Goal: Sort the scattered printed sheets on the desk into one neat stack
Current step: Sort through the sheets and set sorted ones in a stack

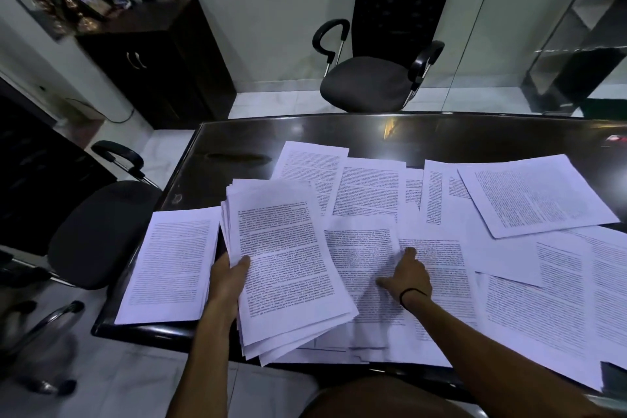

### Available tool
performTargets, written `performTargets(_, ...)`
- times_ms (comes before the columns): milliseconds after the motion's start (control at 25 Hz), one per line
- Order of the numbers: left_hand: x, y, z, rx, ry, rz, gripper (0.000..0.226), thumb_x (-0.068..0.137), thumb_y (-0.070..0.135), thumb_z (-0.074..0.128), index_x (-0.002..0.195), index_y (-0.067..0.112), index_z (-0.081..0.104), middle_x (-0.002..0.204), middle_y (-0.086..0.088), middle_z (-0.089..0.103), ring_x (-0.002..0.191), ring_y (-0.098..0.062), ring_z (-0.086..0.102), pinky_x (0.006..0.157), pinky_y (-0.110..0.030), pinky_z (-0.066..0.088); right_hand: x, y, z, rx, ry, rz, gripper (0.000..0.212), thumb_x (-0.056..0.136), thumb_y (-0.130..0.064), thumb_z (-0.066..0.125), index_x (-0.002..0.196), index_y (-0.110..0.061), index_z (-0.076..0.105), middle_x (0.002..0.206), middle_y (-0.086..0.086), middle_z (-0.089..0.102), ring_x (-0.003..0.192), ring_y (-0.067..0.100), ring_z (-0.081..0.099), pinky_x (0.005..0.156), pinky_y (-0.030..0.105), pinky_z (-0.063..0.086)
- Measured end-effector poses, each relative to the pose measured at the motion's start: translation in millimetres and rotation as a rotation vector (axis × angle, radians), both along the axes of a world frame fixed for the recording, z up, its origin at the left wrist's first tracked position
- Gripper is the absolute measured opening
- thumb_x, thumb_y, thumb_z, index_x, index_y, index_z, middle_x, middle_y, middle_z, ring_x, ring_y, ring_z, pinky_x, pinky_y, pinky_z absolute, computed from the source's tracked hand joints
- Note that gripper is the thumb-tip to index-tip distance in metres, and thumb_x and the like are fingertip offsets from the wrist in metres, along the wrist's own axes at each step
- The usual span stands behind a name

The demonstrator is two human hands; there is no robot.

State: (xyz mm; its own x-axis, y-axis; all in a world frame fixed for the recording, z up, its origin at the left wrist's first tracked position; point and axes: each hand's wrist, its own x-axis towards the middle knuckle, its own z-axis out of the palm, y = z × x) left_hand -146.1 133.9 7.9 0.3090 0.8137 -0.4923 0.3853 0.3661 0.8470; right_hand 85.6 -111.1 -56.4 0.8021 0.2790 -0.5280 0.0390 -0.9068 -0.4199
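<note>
My left hand (228,278) grips a thick, loosely fanned bundle of printed sheets (285,261) by its left edge, lifted a little above the dark desk (339,136). My right hand (407,276) reaches onto a loose sheet (364,254) just right of the bundle, fingers spread and touching the paper. Several more printed sheets lie scattered over the desk: one at the front left (169,265), a few overlapping at the middle back (369,190), one angled at the back right (536,193), others at the far right (576,299).
A black office chair (380,78) stands behind the desk and another chair (101,227) to its left. A dark cabinet (152,54) with framed items on top stands at the back left. The desk's back strip is bare glossy surface.
</note>
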Motion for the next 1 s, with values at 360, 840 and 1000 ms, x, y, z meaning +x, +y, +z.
performTargets(360,-1,16,1,0.257,0.209,-0.028,0.037,0.101,0.018,0.058,0.138,0.015,0.060,0.128,-0.008,0.067,0.115,-0.032,0.063,0.105,-0.046,0.049,40,-9,14,0.221,-0.067,0.158,0.017,0.088,-0.019,0.068,0.103,-0.012,0.073,0.106,0.013,0.073,0.104,0.033,0.065,0.076,0.030,0.042)
performTargets(840,47,13,14,0.126,0.069,-0.137,0.024,0.101,0.014,0.059,0.124,0.019,0.067,0.122,-0.008,0.071,0.104,-0.026,0.069,0.098,-0.044,0.054,79,14,73,0.720,0.366,0.009,0.009,0.093,-0.005,0.064,0.093,-0.010,0.072,0.098,0.008,0.074,0.089,0.024,0.069,0.077,0.029,0.056)
performTargets(1000,67,-1,12,-0.076,-0.080,-0.193,0.027,0.099,0.002,0.056,0.115,0.015,0.072,0.109,-0.010,0.078,0.100,-0.030,0.074,0.085,-0.043,0.058,45,52,58,0.728,0.457,0.017,0.009,0.096,-0.009,0.061,0.102,-0.009,0.067,0.104,0.011,0.071,0.093,0.025,0.066,0.090,0.041,0.052)
